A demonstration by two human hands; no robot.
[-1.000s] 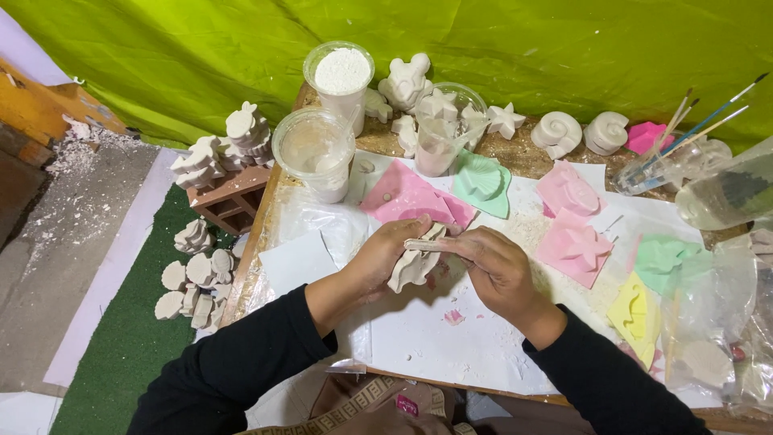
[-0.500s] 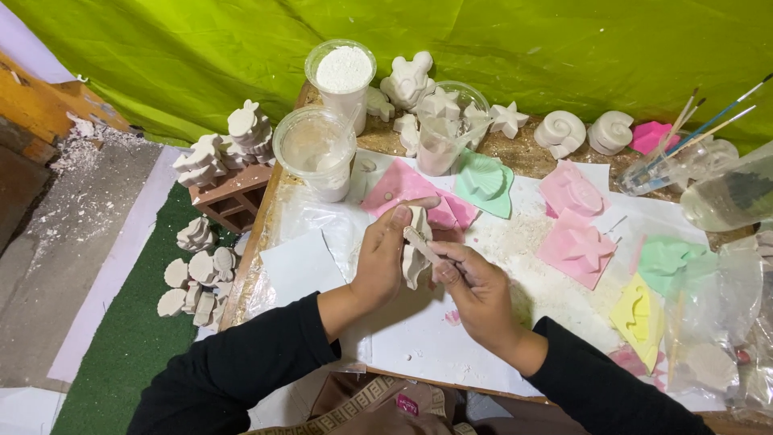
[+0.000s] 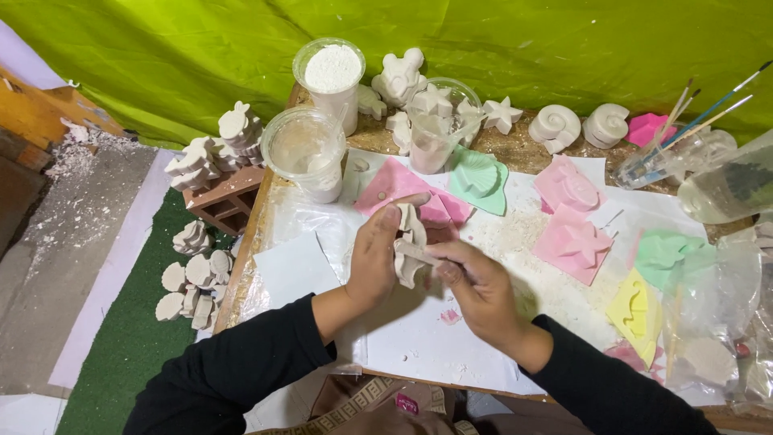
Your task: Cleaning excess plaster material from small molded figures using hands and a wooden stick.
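While the left hand (image 3: 377,262) grips a pale plaster figure (image 3: 409,242) upright above the paper-covered table (image 3: 419,354), thumb and fingers closed around its back edge, the right hand (image 3: 475,290) pinches a thin stick-like tool (image 3: 419,254) between thumb and forefinger and lays it across the figure's face; the grip looks meant to steady the piece so the tool can scrape or trim it, and white crumbs (image 3: 503,242) lie on the paper just right of the figure. Behind the figure, touching the left fingertips, lies a pink mould (image 3: 394,184), with a green shell-shaped mould (image 3: 477,179) just beyond it to the right. Further right of the figure are two more pink moulds (image 3: 572,234), one green mould (image 3: 664,251) and one yellow mould (image 3: 636,310), laid flat with cavities up. Beyond the figure at the table's far edge stand three clear plastic cups: one full of white powder (image 3: 330,72), one nearly empty (image 3: 306,153), one holding plaster shapes (image 3: 439,125). Two spiral shell casts (image 3: 580,125) sit far right of these, beside a glass of brushes (image 3: 684,145). Left of the figure, off the table, finished casts are heaped on a brick (image 3: 221,201) and on the green mat (image 3: 121,354); too many overlap to count.
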